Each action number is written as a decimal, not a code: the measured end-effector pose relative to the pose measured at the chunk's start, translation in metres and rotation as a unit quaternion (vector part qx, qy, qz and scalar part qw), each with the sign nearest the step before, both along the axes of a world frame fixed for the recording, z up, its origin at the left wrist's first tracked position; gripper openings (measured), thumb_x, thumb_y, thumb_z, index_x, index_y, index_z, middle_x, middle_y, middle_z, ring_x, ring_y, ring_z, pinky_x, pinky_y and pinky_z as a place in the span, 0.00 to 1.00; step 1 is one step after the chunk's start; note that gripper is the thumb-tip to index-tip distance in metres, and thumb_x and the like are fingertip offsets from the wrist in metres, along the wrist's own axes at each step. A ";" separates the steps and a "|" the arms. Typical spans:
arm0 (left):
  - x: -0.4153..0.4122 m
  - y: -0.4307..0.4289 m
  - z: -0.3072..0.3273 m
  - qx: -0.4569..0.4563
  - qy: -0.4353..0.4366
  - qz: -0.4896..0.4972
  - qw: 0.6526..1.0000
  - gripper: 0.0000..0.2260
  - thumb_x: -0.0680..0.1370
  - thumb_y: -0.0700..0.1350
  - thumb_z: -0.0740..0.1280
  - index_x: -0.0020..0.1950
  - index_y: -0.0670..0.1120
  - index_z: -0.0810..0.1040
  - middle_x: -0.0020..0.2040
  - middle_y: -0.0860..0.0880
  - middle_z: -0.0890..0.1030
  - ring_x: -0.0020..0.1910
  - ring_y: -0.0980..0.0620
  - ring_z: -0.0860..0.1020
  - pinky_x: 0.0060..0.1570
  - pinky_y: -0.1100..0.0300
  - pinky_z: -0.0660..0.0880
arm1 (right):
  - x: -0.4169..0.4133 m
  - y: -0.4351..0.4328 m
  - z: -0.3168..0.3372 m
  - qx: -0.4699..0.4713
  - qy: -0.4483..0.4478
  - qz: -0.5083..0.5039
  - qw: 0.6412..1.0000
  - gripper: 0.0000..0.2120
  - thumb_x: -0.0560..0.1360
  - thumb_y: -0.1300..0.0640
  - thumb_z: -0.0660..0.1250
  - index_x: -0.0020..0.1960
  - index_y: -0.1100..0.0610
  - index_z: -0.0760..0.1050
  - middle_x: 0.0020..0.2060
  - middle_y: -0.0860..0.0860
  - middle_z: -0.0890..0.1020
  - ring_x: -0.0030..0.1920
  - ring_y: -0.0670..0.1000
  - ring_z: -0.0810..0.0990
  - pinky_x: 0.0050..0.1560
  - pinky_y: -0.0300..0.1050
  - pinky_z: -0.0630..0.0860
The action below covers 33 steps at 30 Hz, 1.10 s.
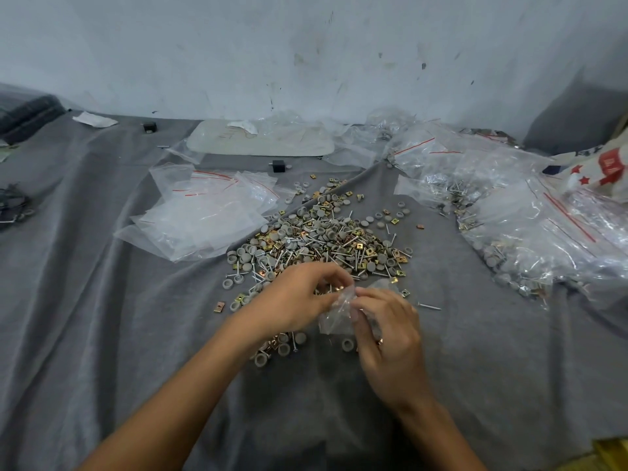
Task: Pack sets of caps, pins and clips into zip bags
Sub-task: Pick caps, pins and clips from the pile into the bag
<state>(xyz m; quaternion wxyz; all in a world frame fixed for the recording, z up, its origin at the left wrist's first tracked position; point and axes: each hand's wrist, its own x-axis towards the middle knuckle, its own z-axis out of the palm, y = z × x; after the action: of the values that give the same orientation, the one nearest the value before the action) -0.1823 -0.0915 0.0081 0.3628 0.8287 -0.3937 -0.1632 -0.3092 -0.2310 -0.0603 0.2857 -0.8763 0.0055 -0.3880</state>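
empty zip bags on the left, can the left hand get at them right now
Probably, once freed: the left hand pinches a small bag, but the empty zip bags lie uncovered just beyond it.

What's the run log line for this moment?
step: bagging a set | left hand: pinches small zip bag | right hand: holds same bag | loose parts pile: ahead | empty bags: left of pile

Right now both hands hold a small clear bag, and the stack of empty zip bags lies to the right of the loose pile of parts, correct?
Not quite: the head view shows the stack of empty zip bags to the left of the loose pile, not the right. The left hand and right hand do both hold the small clear bag.
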 end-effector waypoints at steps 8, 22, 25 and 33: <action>0.002 0.004 -0.015 -0.092 0.040 0.053 0.994 0.06 0.83 0.43 0.64 0.51 0.55 0.74 0.42 0.57 0.79 0.39 0.63 0.77 0.39 0.66 0.71 | 0.008 -0.049 0.012 -0.042 0.286 0.045 0.956 0.47 0.64 0.19 0.64 0.77 0.32 0.52 0.69 0.23 0.56 0.73 0.29 0.45 0.74 0.43 0.51; 0.003 0.001 -0.013 -0.124 0.119 0.072 0.983 0.05 0.84 0.43 0.62 0.51 0.52 0.71 0.39 0.53 0.85 0.30 0.49 0.83 0.30 0.56 0.79 | 0.008 -0.031 0.082 -0.166 0.300 0.144 0.928 0.23 0.76 0.47 0.70 0.69 0.38 0.72 0.68 0.44 0.67 0.69 0.47 0.62 0.66 0.40 0.61; 0.003 0.001 -0.011 -0.150 0.183 0.078 0.968 0.03 0.84 0.43 0.62 0.53 0.50 0.73 0.42 0.49 0.85 0.32 0.47 0.83 0.31 0.55 0.81 | 0.014 -0.036 0.096 -0.198 0.320 0.126 0.918 0.12 0.80 0.50 0.67 0.63 0.43 0.76 0.60 0.44 0.70 0.62 0.48 0.65 0.63 0.41 0.63; -0.011 0.012 -0.023 0.040 -0.068 0.044 0.996 0.04 0.82 0.51 0.66 0.54 0.55 0.80 0.47 0.60 0.81 0.43 0.63 0.76 0.46 0.61 0.71 | 0.003 -0.067 0.117 -0.115 0.326 0.069 0.936 0.11 0.75 0.38 0.68 0.51 0.43 0.74 0.51 0.40 0.78 0.55 0.47 0.76 0.57 0.51 0.74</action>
<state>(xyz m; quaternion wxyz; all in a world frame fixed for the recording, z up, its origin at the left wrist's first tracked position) -0.1933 -0.0796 -0.0146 0.3082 0.8683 -0.3738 -0.1061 -0.3063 -0.2983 0.0565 0.1918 -0.9796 -0.0066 -0.0587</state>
